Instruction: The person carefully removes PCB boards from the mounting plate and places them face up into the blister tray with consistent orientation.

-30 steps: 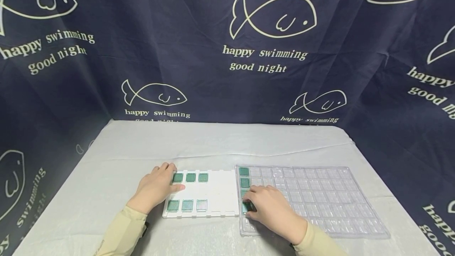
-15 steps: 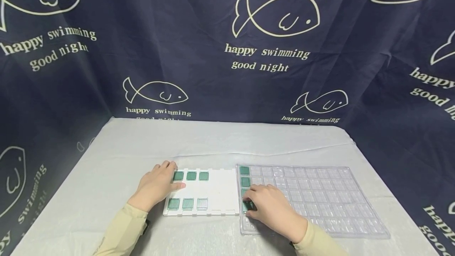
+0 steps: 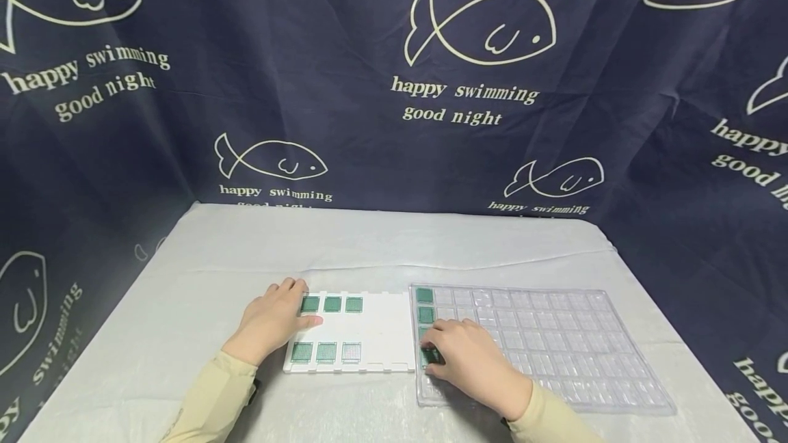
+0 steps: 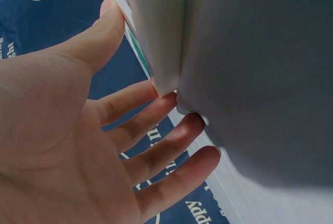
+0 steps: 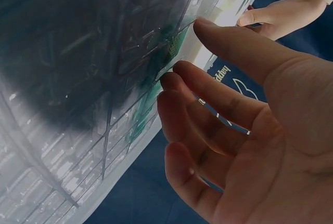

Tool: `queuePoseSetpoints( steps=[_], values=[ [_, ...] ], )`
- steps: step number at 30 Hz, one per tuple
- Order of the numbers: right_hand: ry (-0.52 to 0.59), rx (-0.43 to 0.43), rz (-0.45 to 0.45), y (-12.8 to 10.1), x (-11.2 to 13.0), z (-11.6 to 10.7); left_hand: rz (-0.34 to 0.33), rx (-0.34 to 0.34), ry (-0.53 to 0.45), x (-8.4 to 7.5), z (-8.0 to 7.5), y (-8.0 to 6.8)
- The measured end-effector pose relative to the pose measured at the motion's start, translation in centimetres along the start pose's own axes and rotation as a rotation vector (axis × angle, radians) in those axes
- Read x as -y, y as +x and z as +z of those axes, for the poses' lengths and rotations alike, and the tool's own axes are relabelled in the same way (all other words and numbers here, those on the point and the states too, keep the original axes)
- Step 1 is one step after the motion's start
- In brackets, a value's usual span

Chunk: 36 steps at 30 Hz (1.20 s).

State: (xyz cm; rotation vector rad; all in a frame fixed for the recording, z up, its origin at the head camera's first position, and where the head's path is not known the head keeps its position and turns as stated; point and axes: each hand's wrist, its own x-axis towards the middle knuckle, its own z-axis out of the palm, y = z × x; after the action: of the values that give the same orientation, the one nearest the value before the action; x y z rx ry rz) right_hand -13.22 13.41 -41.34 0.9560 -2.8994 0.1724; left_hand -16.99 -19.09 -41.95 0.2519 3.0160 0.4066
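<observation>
A person sits at a tabletop (image 3: 185,279) covered in pale grey cloth, with a dark blue curtain printed with white fish hanging behind it. Two trays lie side by side and touching: a flat white plastic holder board (image 3: 382,333) on the left and a clear moulded plastic tray with a grid of small square pockets (image 3: 554,340) on the right. The white board carries six small green square circuit boards (image 3: 332,304), three in a far row and three in a near row, all at its left end. The clear tray has a few more green squares in its leftmost column, the furthest one (image 3: 423,295) sitting in the far left corner pocket. The left hand (image 3: 271,323) lies flat on the left edge of the white board, fingers straight and relaxed, pressing it in place and holding nothing. The right hand (image 3: 470,354) rests over the near left pockets of the clear tray, its fingers (image 5: 179,86) bent with the tips touching a green square (image 3: 429,356) there; whether the piece is truly pinched or only touched cannot be told. The step in hand appears to be seating or lifting one green square at that pocket. The next move likely calls for a fine fingertip pinch on the piece's edges and a level lift or press, while the left hand steadies the white board.
</observation>
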Motion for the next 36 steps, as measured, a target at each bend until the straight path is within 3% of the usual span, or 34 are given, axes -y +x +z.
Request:
queuePoseSetpoints(
  steps=[10, 20, 36],
  values=[
    [-0.019, -0.052, -0.007, 0.6, 0.9, -0.5, -0.003, 0.002, 0.008, 0.1, 0.1, 0.1],
    [-0.047, -0.098, -0.076, 2.5, 3.0, -0.8, -0.011, 0.005, 0.004, 0.3, 0.2, 0.1],
    [-0.105, -0.056, -0.175, 6.3, 7.2, 0.2, -0.004, 0.000, -0.005, 0.2, 0.2, 0.1]
  ],
)
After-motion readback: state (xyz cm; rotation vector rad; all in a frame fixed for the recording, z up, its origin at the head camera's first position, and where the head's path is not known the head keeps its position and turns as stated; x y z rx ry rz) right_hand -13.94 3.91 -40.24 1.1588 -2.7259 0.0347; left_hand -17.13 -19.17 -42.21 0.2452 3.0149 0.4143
